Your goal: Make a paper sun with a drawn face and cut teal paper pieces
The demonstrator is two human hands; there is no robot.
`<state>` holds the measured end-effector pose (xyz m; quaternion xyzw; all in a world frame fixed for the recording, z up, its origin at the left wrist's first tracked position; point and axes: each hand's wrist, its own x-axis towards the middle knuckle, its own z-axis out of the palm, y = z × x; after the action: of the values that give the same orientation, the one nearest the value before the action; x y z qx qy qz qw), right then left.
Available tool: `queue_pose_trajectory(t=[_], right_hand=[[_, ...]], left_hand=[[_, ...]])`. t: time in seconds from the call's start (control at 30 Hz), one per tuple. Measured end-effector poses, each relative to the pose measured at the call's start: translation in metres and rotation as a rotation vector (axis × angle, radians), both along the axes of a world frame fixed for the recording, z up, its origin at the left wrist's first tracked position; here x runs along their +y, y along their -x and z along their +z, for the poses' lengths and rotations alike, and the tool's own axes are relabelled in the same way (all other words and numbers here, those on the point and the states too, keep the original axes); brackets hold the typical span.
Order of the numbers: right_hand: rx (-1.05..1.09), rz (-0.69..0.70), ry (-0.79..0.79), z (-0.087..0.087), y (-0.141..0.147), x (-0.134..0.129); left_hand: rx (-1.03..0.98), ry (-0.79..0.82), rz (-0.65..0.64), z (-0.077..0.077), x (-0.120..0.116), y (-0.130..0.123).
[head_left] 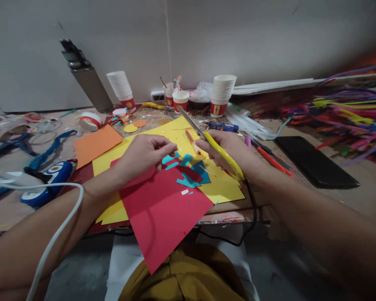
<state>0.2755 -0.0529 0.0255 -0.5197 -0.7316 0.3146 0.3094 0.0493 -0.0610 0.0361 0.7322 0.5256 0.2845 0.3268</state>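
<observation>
The right hand [233, 146] has its fingers clamped on scissors [222, 153]; left hand [144, 152], fingers together, is near red paper [166, 221] crossing the bench's [62, 151] front edge.

Paper scraps [188, 181] on paper sheets [169, 217], phone [316, 161] to the right, bottle [92, 87] behind left.

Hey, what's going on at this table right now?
A person's right hand holds yellow-handled scissors, blades pointing away, above yellow paper. The left hand is curled near a red sheet that overhangs the table edge; whether it holds anything is unclear. Blue paper scraps lie on the layered sheets.
</observation>
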Motion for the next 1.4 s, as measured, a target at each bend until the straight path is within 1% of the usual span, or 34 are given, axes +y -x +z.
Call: queue_pose_trajectory(t=[0.07, 0.13, 0.23, 0.33, 0.47, 0.57, 0.63, 0.73, 0.8, 0.87, 1.0, 1.17, 1.3, 1.4], right_hand=[[0.007, -0.026, 0.013, -0.002, 0.000, 0.000], [0.007, -0.052, 0.031, -0.003, 0.000, 0.001], [0.013, -0.065, 0.056, -0.002, 0.000, 0.000], [0.007, -0.056, 0.048, 0.000, -0.001, -0.001], [-0.016, -0.059, 0.040, 0.000, -0.001, -0.001], [-0.014, -0.067, 0.045, -0.002, 0.000, 0.000], [-0.010, -0.065, 0.047, -0.002, 0.000, 0.000], [-0.016, -0.060, 0.038, -0.001, 0.000, 0.000], [-0.034, -0.055, 0.035, 0.000, -0.001, 0.001], [-0.042, -0.052, 0.042, 0.000, -0.002, 0.001], [-0.024, -0.044, 0.050, -0.001, -0.003, 0.002], [-0.044, -0.029, 0.047, -0.001, -0.003, 0.002], [-0.032, -0.024, 0.066, -0.003, -0.002, 0.002], [-0.034, -0.027, 0.074, -0.003, -0.002, 0.002]], left_hand=[[0.051, -0.119, 0.034, 0.002, 0.012, 0.009], [0.099, -0.155, 0.012, 0.002, 0.022, 0.016], [0.143, -0.095, -0.026, 0.002, 0.029, 0.022], [0.178, -0.032, -0.065, 0.000, 0.028, 0.022], [0.178, 0.041, -0.160, -0.009, 0.026, 0.017], [0.207, 0.023, -0.209, -0.016, 0.025, 0.014], [0.207, -0.001, -0.197, -0.015, 0.026, 0.014], [0.182, -0.055, -0.112, -0.007, 0.027, 0.017], [0.216, -0.091, -0.044, -0.001, 0.029, 0.021], [0.285, -0.079, -0.014, 0.003, 0.031, 0.025], [0.395, 0.034, -0.012, 0.000, 0.033, 0.029], [0.372, 0.023, -0.022, -0.007, 0.034, 0.030], [0.357, 0.088, -0.063, -0.004, 0.034, 0.032], [0.432, 0.116, -0.113, 0.001, 0.033, 0.032]])
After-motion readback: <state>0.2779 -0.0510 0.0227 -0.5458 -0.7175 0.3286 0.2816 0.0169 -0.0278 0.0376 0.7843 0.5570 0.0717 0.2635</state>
